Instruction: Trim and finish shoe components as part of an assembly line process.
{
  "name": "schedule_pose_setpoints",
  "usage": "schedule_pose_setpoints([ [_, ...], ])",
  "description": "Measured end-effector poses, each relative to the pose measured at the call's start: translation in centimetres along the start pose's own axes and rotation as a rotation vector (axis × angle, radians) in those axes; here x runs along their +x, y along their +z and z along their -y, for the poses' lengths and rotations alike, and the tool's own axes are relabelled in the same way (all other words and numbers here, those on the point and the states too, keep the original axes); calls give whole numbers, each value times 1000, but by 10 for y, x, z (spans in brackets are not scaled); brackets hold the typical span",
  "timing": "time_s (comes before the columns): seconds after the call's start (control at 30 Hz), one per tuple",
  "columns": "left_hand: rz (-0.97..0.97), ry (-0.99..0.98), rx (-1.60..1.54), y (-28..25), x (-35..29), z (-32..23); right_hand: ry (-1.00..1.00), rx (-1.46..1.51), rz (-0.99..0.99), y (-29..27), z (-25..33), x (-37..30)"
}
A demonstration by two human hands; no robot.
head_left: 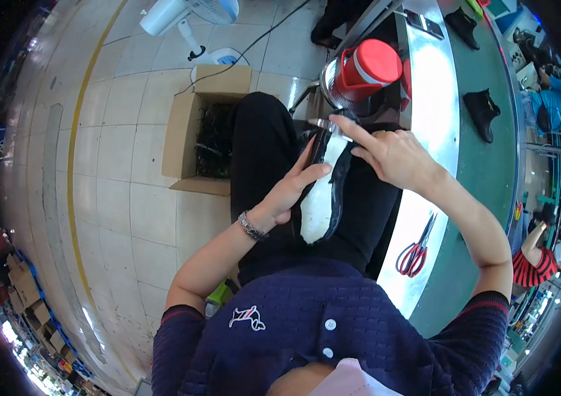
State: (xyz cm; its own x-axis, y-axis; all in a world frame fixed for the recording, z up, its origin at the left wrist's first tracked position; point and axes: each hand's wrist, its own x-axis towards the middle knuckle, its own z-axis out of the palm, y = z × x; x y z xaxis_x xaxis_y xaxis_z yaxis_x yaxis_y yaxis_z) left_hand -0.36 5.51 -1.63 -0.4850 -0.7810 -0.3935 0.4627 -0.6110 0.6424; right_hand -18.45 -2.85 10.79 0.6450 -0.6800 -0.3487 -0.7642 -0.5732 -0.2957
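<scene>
Over my lap lies a black shoe (pixel 318 212) with its white underside facing up. My left hand (pixel 288 191) is closed around the shoe's side, the thumb pressed on the white surface. At the shoe's far end, my right hand (pixel 396 157) grips a small shiny metal tool (pixel 324 124), index finger stretched along it. The tool lies across the shoe there. Its exact kind is too small to tell, and part of it is hidden by the fingers.
To the right runs a metal ledge (pixel 396 228) with red-handled scissors (pixel 414 257), beside a green conveyor belt (pixel 473 158) bearing black boots (pixel 482 113). A red-lidded jug (pixel 376 61) stands ahead. On the left are an open cardboard box (pixel 178 135) and a fan (pixel 191 14).
</scene>
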Motion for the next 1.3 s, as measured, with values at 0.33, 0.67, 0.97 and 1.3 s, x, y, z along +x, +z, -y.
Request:
schedule_pose_setpoints([
  [0.33, -7, -107, -20, -4, -3, -3, -54, -36, 144, 13, 5, -11],
  [0.67, 37, -168, -7, -7, -6, -13, -106, -54, 91, 25, 8, -26],
  [0.97, 121, -29, -81, -18, -16, 14, -25, -10, 181, 12, 24, -35],
  [1.3, 134, -40, -542, -10, -36, 59, -255, -411, 59, 29, 49, -71],
])
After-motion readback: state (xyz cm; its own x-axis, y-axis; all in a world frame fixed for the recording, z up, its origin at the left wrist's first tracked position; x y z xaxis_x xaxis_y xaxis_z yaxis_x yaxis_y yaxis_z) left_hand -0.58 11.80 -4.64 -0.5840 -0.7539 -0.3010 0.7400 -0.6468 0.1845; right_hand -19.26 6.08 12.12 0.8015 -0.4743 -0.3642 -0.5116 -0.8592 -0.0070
